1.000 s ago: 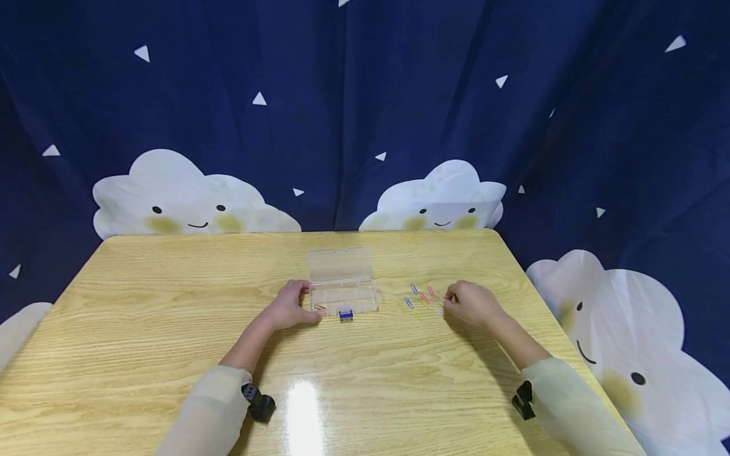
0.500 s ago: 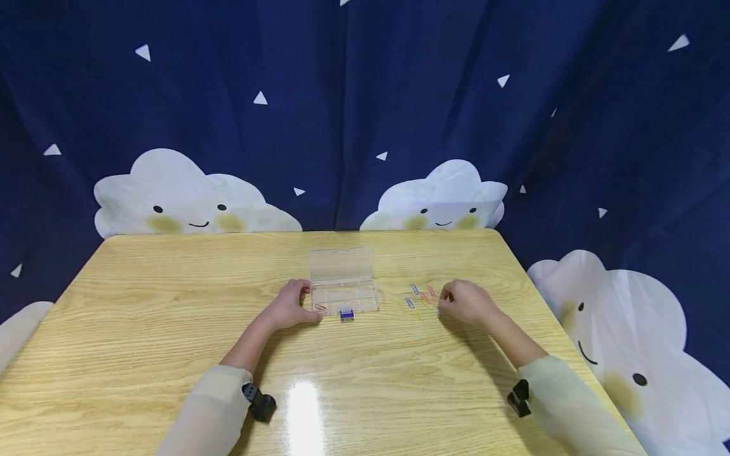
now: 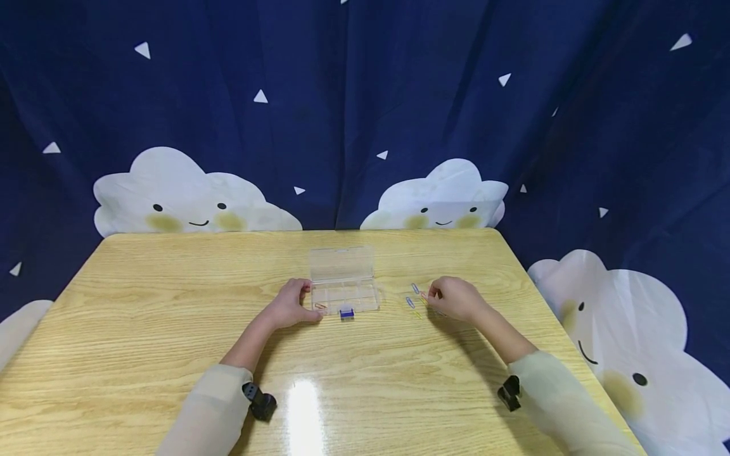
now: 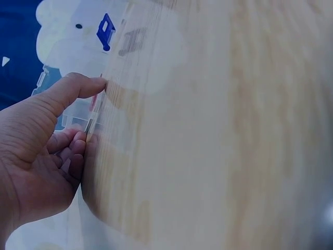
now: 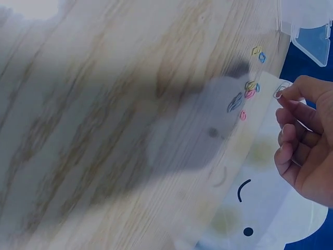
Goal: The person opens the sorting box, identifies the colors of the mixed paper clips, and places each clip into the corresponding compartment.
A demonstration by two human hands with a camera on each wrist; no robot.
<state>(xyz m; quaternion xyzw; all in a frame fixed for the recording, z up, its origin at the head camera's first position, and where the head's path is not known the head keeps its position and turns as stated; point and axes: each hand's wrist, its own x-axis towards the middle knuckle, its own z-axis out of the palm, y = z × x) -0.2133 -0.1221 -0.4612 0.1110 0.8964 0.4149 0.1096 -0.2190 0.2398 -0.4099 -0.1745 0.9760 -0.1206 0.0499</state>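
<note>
My left hand holds the left end of a clear plastic compartment box, thumb at the front and fingers behind. The box lid stands raised at the back, and a blue latch is on the front side. Inside the front left compartment lies a reddish paper clip. In the right wrist view my right hand pinches a pale paper clip between thumb and forefinger, above the table. Left of that hand several loose clips lie scattered, among them a blue paper clip and a pink paper clip.
Both hands work over a wooden table. A dark blue curtain with clouds and white triangles hangs behind the far edge and along the right side. The loose clips lie between the box and my right hand.
My right hand has moved left and slightly up off the table with the pale paper clip, now hiding some of the loose clips. The left hand and the box have stayed put.
</note>
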